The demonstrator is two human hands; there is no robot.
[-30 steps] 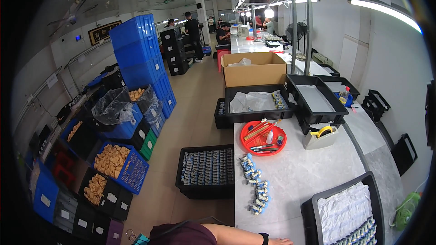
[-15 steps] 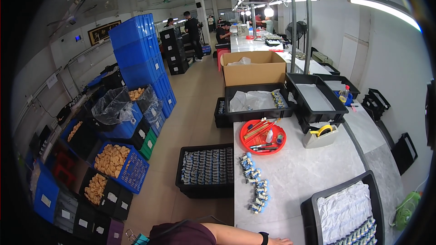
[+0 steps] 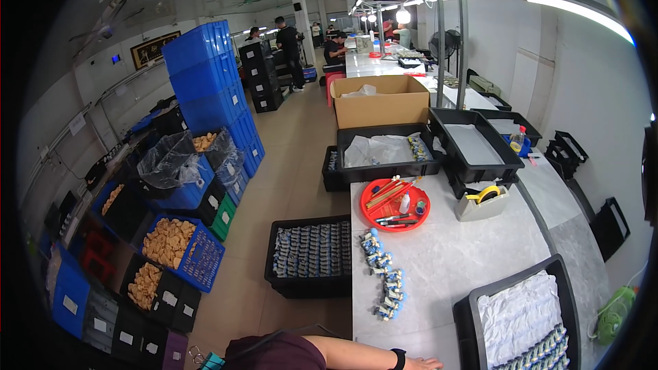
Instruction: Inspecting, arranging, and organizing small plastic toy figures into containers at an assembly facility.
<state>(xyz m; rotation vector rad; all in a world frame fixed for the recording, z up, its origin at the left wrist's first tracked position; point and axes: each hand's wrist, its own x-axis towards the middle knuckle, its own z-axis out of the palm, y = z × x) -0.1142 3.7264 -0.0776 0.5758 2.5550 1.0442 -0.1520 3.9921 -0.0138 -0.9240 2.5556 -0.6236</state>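
My left hand [image 3: 423, 364] rests on the grey tabletop [image 3: 432, 281] at the lower edge, cut off partly by the picture. Its visible fingers look stretched out flat, with nothing seen in them; a dark band circles the wrist. Ahead of it lies a winding line of small blue, cream and dark painted figures [image 3: 385, 274]. To its right a black tray [image 3: 465, 322] stands tilted in view, lined with crumpled white paper [image 3: 521, 312]; rows of similar small pieces [image 3: 538, 353] fill its near end. My right hand is out of the picture.
A red round tray [image 3: 370, 216] holds brushes, pens and a small bottle. Nearby are a tape dispenser [image 3: 483, 205], black trays [image 3: 473, 144] and a cardboard box [image 3: 384, 109]. Left of the table stands a crate of dark pieces [image 3: 312, 253]. Stacked blue crates [image 3: 205, 89] line the aisle; people work farther back.
The view has shifted very slightly. My left hand stays on the tabletop, and the figures and trays keep their places.
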